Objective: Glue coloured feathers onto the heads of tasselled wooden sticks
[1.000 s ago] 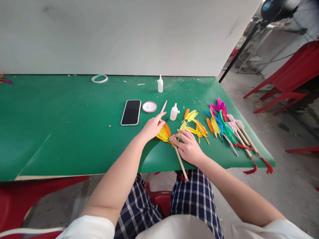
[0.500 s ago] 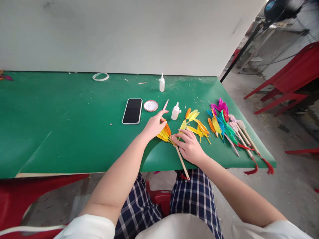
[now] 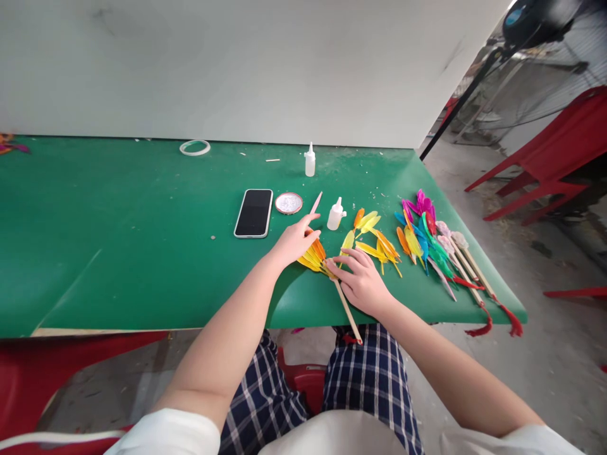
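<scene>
A feather fan of yellow and orange feathers [image 3: 313, 257] lies at the table's front edge, its thin wooden handle [image 3: 347, 309] pointing down past the edge over my lap. My left hand [image 3: 294, 242] rests at the upper left of those feathers, index finger stretched out and thumb apart from it. At the base of the feathers, where the handle begins, the fingers of my right hand [image 3: 363, 282] press and grip. Just beyond the right hand are loose yellow and orange feathers [image 3: 379, 246]. A pale pointed stick [image 3: 316, 202] lies beyond my left fingertips.
Two white squeeze bottles stand on the green table [image 3: 142, 253], one near [image 3: 336, 216] and one farther back [image 3: 310, 162]. A phone [image 3: 253, 213], a round lid [image 3: 288, 203] and a tape roll [image 3: 195, 148] lie leftward. Colourful feathers [image 3: 422, 230] and tasselled sticks [image 3: 467, 265] lie right.
The view has shifted very slightly. Both hands and the feather fan stay in the same place.
</scene>
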Tool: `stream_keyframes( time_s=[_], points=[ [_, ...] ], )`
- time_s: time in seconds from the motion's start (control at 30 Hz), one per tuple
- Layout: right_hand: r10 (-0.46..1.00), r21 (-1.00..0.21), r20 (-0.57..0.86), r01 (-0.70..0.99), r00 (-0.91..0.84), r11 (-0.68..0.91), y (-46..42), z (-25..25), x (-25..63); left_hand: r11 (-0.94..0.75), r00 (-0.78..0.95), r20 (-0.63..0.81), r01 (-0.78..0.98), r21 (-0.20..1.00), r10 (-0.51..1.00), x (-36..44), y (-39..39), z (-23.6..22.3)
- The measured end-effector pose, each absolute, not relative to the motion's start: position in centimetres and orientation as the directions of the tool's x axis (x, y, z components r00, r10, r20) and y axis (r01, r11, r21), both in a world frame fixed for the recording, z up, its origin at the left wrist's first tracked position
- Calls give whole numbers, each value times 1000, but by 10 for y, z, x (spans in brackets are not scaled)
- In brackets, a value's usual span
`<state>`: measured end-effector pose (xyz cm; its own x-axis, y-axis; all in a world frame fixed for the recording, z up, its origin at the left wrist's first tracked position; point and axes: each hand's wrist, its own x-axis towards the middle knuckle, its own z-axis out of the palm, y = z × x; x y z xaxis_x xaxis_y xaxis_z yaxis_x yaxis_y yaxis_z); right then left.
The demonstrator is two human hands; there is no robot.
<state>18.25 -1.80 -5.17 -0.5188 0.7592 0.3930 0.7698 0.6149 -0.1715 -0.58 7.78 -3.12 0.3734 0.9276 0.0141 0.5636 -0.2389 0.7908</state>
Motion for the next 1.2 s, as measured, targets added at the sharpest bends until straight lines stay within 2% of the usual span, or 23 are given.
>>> stream_keyframes(
  time_s=[0.2, 0.3, 0.37, 0.43, 0.5, 0.57, 0.63, 0.73, 0.83, 0.87, 0.9, 0.93, 1.0, 1.03, 1.13, 1.2],
  points=[
    [736, -190, 473, 759, -485, 622, -17, -53, 183, -243, 377, 16, 564, 789, 926, -9, 78, -31],
    [796, -257, 515, 828, -319, 498, -24, -52, 184, -242, 379, 9, 572, 784, 926, -12, 78, -31],
    [869, -270, 446, 894, -214, 359, -32, -50, 182, -235, 384, -1, 567, 790, 924, -13, 78, -31],
    [925, -206, 316, 936, -212, 286, -41, -46, 177, -230, 393, -10, 559, 797, 919, -14, 78, -31],
    [940, -119, 224, 950, -259, 290, -46, -43, 171, -226, 377, 2, 551, 803, 926, -15, 78, -29],
    [933, -59, 200, 947, -300, 317, -50, -40, 166, -221, 291, 66, 542, 811, 954, -19, 77, -24],
    [911, -38, 251, 937, -327, 347, -52, -38, 161, -225, 148, 173, 513, 828, 974, -27, 75, -14],
    [836, -62, 444, 920, -323, 388, -55, -31, 153, -265, -52, 310, 396, 879, 949, -42, 67, 6],
    [742, -124, 633, 917, -222, 380, -53, -18, 142, -276, -225, 319, 203, 939, 920, -50, 55, 24],
    [715, -145, 676, 920, -177, 365, -49, -13, 138, -250, -208, 273, 129, 960, 939, -48, 50, 28],
    [690, -160, 711, 925, -135, 346, -44, -8, 134, -193, -112, 198, 50, 980, 974, -45, 46, 30],
    [670, -166, 735, 930, -104, 327, -37, -4, 129, -101, 69, 102, -17, 995, 992, -40, 42, 31],
    [646, -163, 760, 944, -66, 287, -22, 2, 120, 93, 419, -43, -99, 991, 907, -25, 35, 30],
    [650, -160, 758, 948, -61, 276, -15, 5, 116, 127, 472, -44, -145, 981, 880, -18, 33, 28],
    [723, -232, 687, 921, -73, 314, -9, 15, 112, 147, 316, -54, -279, 949, 947, -2, 31, 23],
    [779, -373, 619, 837, -97, 401, -20, 27, 116, 157, 210, -97, -292, 944, 973, 1, 33, 20]
  ],
)
